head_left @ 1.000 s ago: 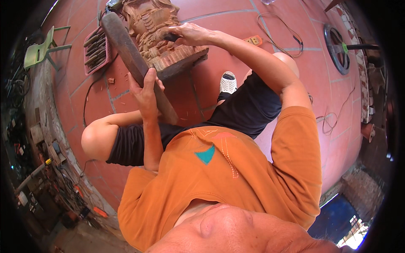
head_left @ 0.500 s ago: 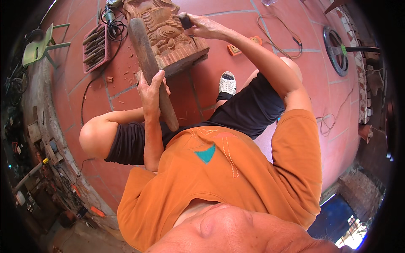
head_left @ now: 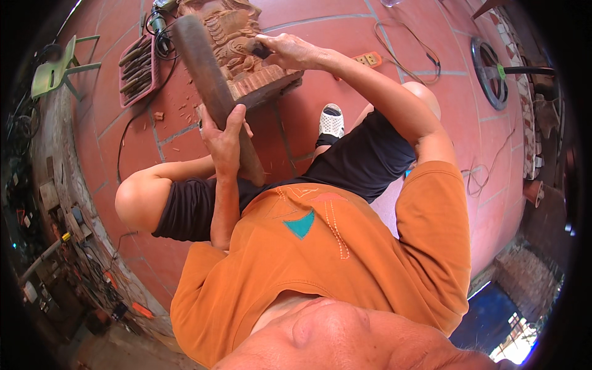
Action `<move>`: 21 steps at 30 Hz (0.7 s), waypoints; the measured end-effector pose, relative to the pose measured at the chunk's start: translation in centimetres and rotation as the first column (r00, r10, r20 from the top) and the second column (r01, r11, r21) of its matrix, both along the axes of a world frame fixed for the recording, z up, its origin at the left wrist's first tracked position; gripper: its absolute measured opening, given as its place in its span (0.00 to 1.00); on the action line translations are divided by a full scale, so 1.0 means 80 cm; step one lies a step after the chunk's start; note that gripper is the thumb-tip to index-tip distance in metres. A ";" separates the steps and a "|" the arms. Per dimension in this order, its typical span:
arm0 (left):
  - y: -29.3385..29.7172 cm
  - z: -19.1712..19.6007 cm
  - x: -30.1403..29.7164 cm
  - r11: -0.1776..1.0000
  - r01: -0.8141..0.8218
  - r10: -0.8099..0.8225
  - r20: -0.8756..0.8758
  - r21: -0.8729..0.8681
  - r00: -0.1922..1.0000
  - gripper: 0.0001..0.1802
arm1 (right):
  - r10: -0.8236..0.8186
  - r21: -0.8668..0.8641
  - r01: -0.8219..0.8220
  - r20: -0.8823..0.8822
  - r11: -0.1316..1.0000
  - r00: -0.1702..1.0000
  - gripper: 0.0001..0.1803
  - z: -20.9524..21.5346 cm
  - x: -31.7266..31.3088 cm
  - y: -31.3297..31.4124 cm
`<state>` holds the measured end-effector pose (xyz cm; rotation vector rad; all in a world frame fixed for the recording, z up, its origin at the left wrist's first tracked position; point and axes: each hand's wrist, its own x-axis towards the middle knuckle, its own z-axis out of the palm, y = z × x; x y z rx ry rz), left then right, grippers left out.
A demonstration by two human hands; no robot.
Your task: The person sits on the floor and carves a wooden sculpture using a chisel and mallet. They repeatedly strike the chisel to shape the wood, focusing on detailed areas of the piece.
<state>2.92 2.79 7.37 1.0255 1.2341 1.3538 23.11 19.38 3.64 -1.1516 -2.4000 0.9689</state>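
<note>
While the left hand [head_left: 225, 132] wraps fully shut around a long wooden mallet [head_left: 213, 86], raised over the work for striking, the right hand [head_left: 290, 50] clamps a chisel [head_left: 258, 48] against the carved wood block [head_left: 246, 55] on the red tile floor [head_left: 345, 37], apparently steadying the cut.

The left hand [head_left: 225, 139] is closed around a long wooden mallet [head_left: 213, 86], fingers wrapped over its shaft and the thumb along the side. Its forearm rises straight from the bent elbow, just beside the left knee. The right arm stretches forward, nearly straight, past the right knee. The right hand [head_left: 290, 52] is curled in a fist about a dark chisel handle [head_left: 258, 48], knuckles up, beyond the mallet's head.
</note>
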 end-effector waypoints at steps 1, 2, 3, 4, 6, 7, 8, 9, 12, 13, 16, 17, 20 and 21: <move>-0.001 -0.002 0.001 0.999 -0.028 0.027 0.013 0.037 1.000 0.18 | 0.003 -0.056 -0.001 0.021 0.998 1.000 0.32 0.011 -0.003 -0.004; -0.001 -0.004 0.003 0.996 -0.056 0.054 0.027 0.074 0.998 0.18 | 0.007 -0.112 -0.002 0.041 0.994 0.999 0.32 0.017 -0.005 -0.007; 0.000 -0.006 0.007 0.998 -0.040 0.040 -0.006 0.047 0.999 0.19 | 0.019 -0.053 -0.017 0.033 0.998 0.999 0.31 0.012 -0.005 -0.005; 0.002 -0.008 0.013 1.000 -0.024 0.025 -0.039 0.020 0.999 0.19 | 0.032 0.008 -0.033 0.025 0.999 0.999 0.31 0.007 -0.005 -0.004; 0.007 -0.009 0.010 0.976 0.137 -0.168 -0.184 -0.171 0.969 0.18 | 0.064 0.063 -0.065 0.016 0.996 0.998 0.32 0.005 -0.005 -0.004; 0.007 -0.007 0.007 0.969 0.154 -0.189 -0.177 -0.196 0.966 0.18 | 0.082 0.057 -0.083 0.012 0.995 0.997 0.34 0.009 -0.006 -0.006; 0.005 -0.004 0.004 0.960 0.171 -0.210 -0.169 -0.221 0.963 0.18 | 0.100 0.052 -0.100 0.009 0.994 0.995 0.36 0.013 -0.007 -0.007; 0.002 -0.002 0.002 0.950 0.192 -0.235 -0.159 -0.248 0.959 0.18 | 0.105 0.073 -0.107 0.027 0.992 0.994 0.36 0.013 -0.006 -0.006; 0.000 0.003 0.003 0.989 0.091 -0.095 -0.030 -0.118 0.995 0.14 | 0.110 0.117 -0.116 0.061 0.986 0.992 0.36 0.013 -0.009 -0.004; 0.000 0.005 0.005 0.998 0.036 -0.037 -0.005 -0.060 0.999 0.12 | 0.105 0.121 -0.112 0.061 0.986 0.993 0.36 0.011 -0.009 -0.004; -0.001 0.004 0.005 0.989 -0.125 0.123 0.030 0.081 0.992 0.16 | 0.099 0.113 -0.105 0.052 0.988 0.994 0.35 0.010 -0.007 -0.005; -0.001 0.002 0.009 0.977 -0.174 0.170 0.044 0.123 0.985 0.17 | 0.099 0.108 -0.104 0.048 0.989 0.994 0.35 0.010 -0.007 -0.005; 0.002 -0.009 0.014 0.993 0.031 -0.056 -0.219 -0.116 0.974 0.20 | 0.116 0.090 -0.122 0.068 0.988 0.991 0.32 0.012 -0.008 -0.004; 0.004 -0.011 0.013 0.965 0.122 -0.194 -0.325 -0.230 0.926 0.20 | 0.115 0.055 -0.118 0.060 0.991 0.992 0.29 0.012 -0.008 -0.003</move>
